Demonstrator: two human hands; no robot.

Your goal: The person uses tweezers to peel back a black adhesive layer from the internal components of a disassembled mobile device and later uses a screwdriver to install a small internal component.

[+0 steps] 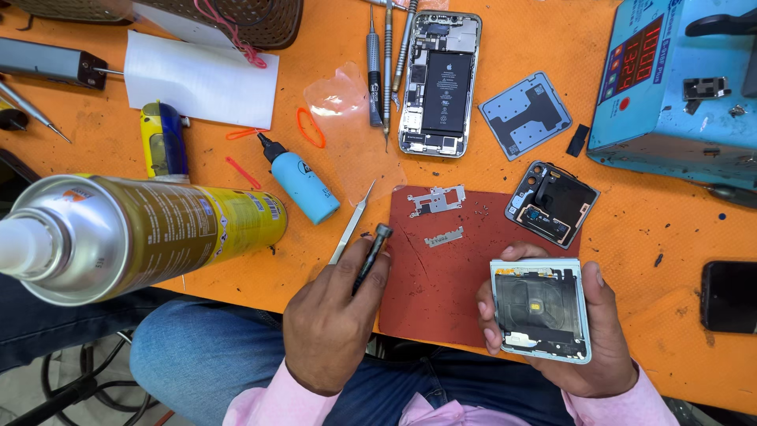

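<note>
Head view of a repair table (646, 213) with an orange top. The left hand (331, 315) is curled shut around a dark screwdriver (372, 256) and thin metal tweezers (352, 222), both tips pointing up and away from the knuckles. The hand sits at the near table edge, partly over the lap in blue jeans (197, 355). The right hand (579, 331) cups a square phone half (541, 309), open side up, fingers wrapped on its left and right edges; this piece lies over the near edge of the table, just right of the left hand.

Between and just beyond the two hands lies a red mat (430, 276) carrying small metal plates (436, 200) and loose screws; its middle is bare. Beyond the right hand, touching the mat's far right corner, rests a dark camera-end phone part (552, 203). Farther off lie an opened phone (440, 83), a grey shield plate (524, 114) and a blue machine (678, 79) along the right edge. Left of the left hand, a large spray can (142, 237) looms close to the camera, hiding part of the table's near edge; a small blue bottle (300, 180) lies just beyond it. A black phone (729, 296) sits well right of the right hand.
</note>
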